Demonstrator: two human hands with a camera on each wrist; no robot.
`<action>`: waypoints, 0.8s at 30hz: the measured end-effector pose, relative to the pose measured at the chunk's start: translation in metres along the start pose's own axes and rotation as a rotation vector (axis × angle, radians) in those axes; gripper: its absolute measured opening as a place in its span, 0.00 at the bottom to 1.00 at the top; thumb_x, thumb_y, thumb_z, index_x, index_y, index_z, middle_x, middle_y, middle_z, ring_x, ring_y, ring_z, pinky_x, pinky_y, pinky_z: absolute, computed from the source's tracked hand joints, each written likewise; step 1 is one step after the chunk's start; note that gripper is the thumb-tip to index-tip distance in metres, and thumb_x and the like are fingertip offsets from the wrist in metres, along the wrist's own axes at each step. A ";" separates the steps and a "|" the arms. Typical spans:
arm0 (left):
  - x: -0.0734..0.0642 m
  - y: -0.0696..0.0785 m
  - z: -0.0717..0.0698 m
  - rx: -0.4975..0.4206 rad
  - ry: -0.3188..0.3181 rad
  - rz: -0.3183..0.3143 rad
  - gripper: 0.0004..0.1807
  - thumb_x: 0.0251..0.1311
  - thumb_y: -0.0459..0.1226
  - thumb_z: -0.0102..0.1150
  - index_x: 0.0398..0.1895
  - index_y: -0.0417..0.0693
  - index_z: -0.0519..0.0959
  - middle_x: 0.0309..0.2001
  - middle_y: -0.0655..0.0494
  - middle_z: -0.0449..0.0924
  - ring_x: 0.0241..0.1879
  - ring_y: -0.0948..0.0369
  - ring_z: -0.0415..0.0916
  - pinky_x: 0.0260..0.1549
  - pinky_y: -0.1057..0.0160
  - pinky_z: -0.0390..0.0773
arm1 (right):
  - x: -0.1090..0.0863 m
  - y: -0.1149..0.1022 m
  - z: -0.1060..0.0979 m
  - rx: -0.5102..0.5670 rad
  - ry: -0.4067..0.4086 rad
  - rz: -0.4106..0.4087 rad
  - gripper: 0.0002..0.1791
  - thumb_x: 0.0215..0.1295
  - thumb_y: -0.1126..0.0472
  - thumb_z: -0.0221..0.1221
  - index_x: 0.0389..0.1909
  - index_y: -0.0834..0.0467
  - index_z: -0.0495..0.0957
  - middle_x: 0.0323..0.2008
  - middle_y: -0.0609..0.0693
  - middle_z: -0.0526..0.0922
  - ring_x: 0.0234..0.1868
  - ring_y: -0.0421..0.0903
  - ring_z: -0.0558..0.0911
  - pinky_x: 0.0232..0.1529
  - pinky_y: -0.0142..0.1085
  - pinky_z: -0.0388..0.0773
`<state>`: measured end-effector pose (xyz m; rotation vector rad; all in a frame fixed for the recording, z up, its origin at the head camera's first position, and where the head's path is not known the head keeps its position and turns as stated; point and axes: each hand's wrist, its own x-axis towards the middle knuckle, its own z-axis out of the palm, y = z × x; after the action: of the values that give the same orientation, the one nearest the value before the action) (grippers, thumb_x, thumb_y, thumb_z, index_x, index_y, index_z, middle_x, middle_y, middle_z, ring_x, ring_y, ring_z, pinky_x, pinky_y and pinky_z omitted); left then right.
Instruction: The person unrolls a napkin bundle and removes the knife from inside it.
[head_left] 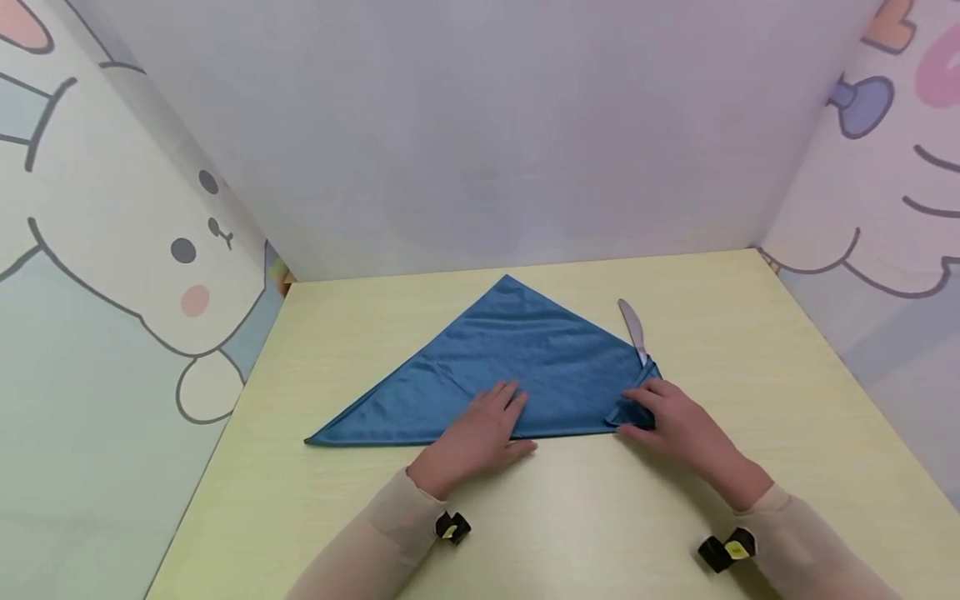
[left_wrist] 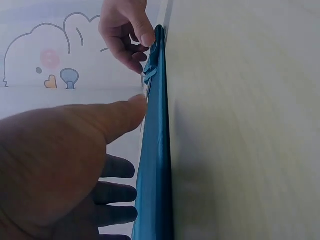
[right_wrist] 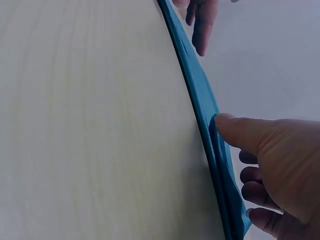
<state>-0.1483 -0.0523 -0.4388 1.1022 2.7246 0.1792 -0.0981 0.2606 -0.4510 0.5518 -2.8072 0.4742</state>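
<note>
A blue cloth napkin [head_left: 517,350] lies on the table as a triangle, its peak pointing to the far side. Its right corner is turned in over the handle end of a table knife [head_left: 632,325], whose blade sticks out past the cloth. My left hand [head_left: 480,429] rests on the napkin's near middle with straight fingers, the thumb over the near edge. At the right end my right hand [head_left: 678,421] holds the folded corner, its fingers bent and its thumb [right_wrist: 232,127] against the cloth. The knife's handle is hidden under the fold.
The pale wooden table [head_left: 600,517] is bounded by a plain white back panel [head_left: 480,150]. Side panels with cartoon animals stand at the left [head_left: 150,233] and right [head_left: 885,192]. A small black device [head_left: 453,527] sits at the left cuff, another [head_left: 727,550] at the right.
</note>
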 end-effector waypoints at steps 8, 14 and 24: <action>-0.011 -0.008 0.001 0.042 0.016 -0.011 0.42 0.65 0.61 0.48 0.74 0.45 0.57 0.74 0.46 0.53 0.73 0.50 0.49 0.66 0.49 0.58 | 0.001 -0.001 0.009 -0.037 0.046 -0.052 0.27 0.45 0.51 0.75 0.44 0.61 0.82 0.39 0.53 0.78 0.38 0.48 0.77 0.35 0.43 0.79; -0.010 -0.008 0.004 0.045 -0.007 -0.011 0.43 0.65 0.62 0.46 0.74 0.45 0.57 0.73 0.45 0.53 0.73 0.49 0.49 0.65 0.49 0.58 | 0.003 -0.002 0.011 -0.010 0.032 -0.043 0.23 0.49 0.54 0.73 0.45 0.61 0.83 0.40 0.53 0.79 0.38 0.48 0.79 0.37 0.45 0.79; -0.012 -0.010 0.011 0.016 -0.023 -0.019 0.42 0.65 0.62 0.46 0.74 0.46 0.58 0.74 0.46 0.51 0.73 0.51 0.46 0.66 0.49 0.56 | 0.004 0.002 0.011 0.002 0.031 -0.015 0.14 0.54 0.63 0.69 0.43 0.60 0.83 0.36 0.51 0.82 0.34 0.45 0.79 0.37 0.45 0.79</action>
<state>-0.1440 -0.0670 -0.4499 1.0757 2.7193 0.1418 -0.1045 0.2571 -0.4605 0.5610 -2.7716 0.4782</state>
